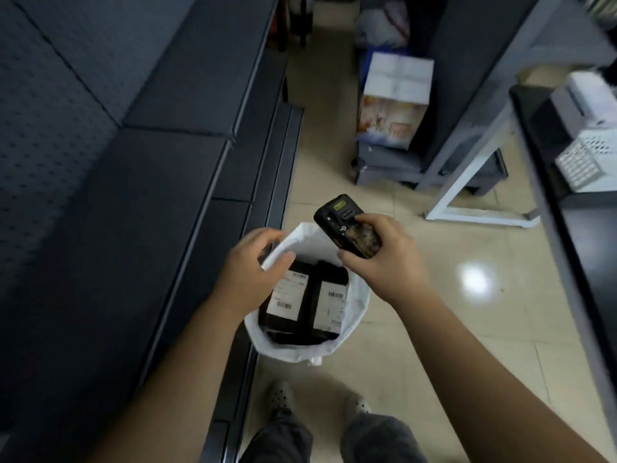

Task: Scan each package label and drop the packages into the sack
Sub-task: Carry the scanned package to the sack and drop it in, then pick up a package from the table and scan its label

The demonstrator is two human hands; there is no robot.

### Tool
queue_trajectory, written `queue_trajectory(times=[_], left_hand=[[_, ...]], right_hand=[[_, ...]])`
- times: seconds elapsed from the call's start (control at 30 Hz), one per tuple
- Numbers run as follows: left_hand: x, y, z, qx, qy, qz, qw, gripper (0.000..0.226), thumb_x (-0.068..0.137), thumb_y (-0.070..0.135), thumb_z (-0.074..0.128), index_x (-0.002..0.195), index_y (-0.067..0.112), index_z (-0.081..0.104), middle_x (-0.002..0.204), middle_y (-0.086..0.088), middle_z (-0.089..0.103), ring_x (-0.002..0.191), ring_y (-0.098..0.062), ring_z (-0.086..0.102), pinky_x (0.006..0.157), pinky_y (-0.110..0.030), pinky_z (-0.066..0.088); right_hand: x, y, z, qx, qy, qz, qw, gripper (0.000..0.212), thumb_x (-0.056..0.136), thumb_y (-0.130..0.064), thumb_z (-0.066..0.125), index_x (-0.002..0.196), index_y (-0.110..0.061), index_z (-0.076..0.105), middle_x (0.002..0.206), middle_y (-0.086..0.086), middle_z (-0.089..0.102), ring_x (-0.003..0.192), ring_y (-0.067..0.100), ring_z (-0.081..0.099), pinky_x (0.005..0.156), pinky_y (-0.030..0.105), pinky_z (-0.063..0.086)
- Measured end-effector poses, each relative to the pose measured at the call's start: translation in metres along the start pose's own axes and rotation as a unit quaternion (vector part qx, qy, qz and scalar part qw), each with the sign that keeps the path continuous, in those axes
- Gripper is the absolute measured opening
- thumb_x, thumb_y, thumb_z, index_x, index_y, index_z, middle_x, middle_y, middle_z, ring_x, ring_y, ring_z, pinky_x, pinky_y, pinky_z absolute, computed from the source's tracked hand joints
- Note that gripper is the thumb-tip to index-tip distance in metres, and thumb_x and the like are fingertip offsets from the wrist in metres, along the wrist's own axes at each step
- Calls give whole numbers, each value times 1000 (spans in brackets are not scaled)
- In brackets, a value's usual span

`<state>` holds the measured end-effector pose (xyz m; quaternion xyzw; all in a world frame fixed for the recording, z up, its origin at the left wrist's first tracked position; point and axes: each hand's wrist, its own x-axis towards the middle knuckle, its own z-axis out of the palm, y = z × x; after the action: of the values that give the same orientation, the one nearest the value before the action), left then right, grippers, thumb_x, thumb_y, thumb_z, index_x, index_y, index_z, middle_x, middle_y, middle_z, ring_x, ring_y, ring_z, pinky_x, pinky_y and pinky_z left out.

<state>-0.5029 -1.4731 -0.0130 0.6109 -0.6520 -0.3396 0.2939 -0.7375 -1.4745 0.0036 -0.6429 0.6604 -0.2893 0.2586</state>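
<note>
- White sack (pixel 359 304), mouth open, standing on tiled floor (pixel 450 329) just beside dark shelving (pixel 150 195).
- Two black packages inside sack, side by side, white barcode labels facing up: left package (pixel 285 300), right package (pixel 329 304).
- Left hand (pixel 250 265) over left rim of sack, above left package; fingers loosely curled and spread, grasping nothing; thumb near white rim, contact not clear.
- Right hand (pixel 380 259) above right rim of sack, fingers and thumb wrapped round black scanner (pixel 347 225).
- Scanner tilted, head end pointing up and left, away from body; small lit window and dark keys visible on upper face; lower part hidden by fingers.
- Both forearms bare, reaching forward from bottom of view toward sack.
- Grey trousers (pixel 277 439) and pale perforated shoes (pixel 280 396) at bottom centre, just behind sack.
- Dark shelving filling left half of view, perforated back panel, shelves running toward top of view.
- White-topped printed box (pixel 394 101) on low grey base (pixel 387 168) at upper centre, well apart from sack.
- White frame leg (pixel 474 185) slanting down to floor at right of box.
- Dark counter (pixel 574 228) at right edge, carrying white perforated basket (pixel 587 158).
- Bright ceiling-light reflection (pixel 475 277) on tiles right of right hand.
- Motion blur at far right edge; details there not legible.
</note>
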Motion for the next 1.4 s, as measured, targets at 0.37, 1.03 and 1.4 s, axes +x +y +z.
queue_trajectory(times=[0.37, 1.03, 1.4], left_hand=[[-147, 119, -76, 80, 225, -29, 971, 38, 91, 32, 67, 127, 21, 62, 128, 13, 54, 117, -2, 50, 104, -26, 42], [-783, 214, -27, 170, 623, -289, 707, 43, 86, 41, 64, 122, 18, 65, 119, 16, 58, 105, 13, 50, 95, -11, 40], [-1139, 274, 65, 165, 726, -464, 479, 38, 90, 33, 69, 125, 21, 63, 117, 16, 57, 100, 17, 49, 88, -2, 38]], right_hand=[[-44, -99, -66, 69, -62, -219, 971, 57, 72, -37, 81, 124, -29, 60, 121, -12, 56, 101, 1, 49, 85, 20, 39], [-534, -262, -44, 217, -393, -541, 711, 56, 69, -34, 85, 121, -31, 61, 117, -18, 55, 105, -2, 51, 87, 12, 39], [-930, -299, -21, 217, -531, -646, 503, 57, 66, -39, 85, 118, -32, 62, 109, -13, 56, 92, -3, 46, 74, 8, 37]])
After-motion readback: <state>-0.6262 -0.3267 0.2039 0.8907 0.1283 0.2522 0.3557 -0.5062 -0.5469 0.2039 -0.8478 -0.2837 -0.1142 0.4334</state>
